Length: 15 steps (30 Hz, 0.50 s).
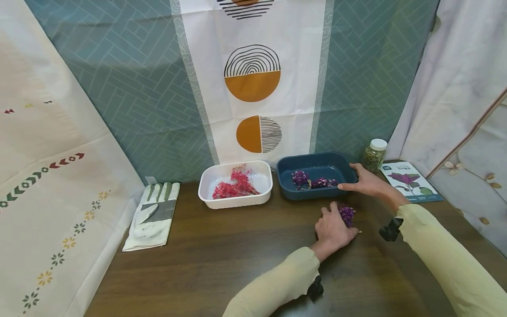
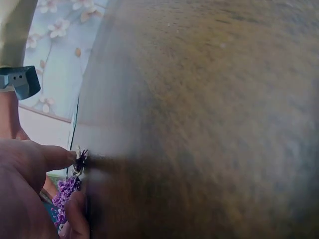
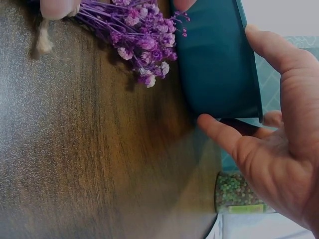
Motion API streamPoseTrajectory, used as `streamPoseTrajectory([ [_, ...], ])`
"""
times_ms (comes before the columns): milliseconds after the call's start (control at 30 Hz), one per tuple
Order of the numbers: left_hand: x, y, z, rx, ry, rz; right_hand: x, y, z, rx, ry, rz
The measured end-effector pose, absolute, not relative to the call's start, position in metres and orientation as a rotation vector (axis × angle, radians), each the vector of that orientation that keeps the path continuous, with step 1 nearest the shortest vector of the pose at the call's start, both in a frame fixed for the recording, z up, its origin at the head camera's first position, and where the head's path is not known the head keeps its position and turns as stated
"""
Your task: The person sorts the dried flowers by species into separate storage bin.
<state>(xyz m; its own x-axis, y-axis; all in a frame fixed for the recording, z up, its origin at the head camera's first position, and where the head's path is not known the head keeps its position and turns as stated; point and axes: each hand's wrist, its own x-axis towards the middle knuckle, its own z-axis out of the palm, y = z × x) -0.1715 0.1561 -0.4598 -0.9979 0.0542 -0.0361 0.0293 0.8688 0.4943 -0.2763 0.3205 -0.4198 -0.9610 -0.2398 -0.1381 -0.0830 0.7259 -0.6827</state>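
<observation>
My left hand (image 1: 333, 228) is low over the table, its thumb and fingers round a small bunch of purple dried flowers (image 1: 347, 215). In the left wrist view, thumb and finger lie either side of the bunch (image 2: 64, 195) near its tied stems. Cream twine on those stems shows in the right wrist view, where the bunch (image 3: 144, 40) lies beside the tray. At the right end of the dark blue tray (image 1: 303, 195), my right hand (image 1: 368, 181) grips the rim and wall. Inside that tray lie more purple flower bunches (image 1: 322, 182).
Left of the blue tray stands a white tray (image 1: 237, 202) with pink dried flowers (image 1: 237, 182). White-and-grey work gloves (image 1: 152, 220) lie at the far left. A white-lidded jar (image 1: 374, 156) and a flower-printed packet (image 1: 412, 181) are at the right, near the curtain.
</observation>
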Motion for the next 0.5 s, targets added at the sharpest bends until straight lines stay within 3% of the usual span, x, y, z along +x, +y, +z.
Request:
streamPoseTrajectory([
  [500, -0.1743, 0.1559, -0.4607, 0.145, 2.926, 0.820, -0.2774, 0.3210, -0.4222, -0.267, 2.716, -1.070],
])
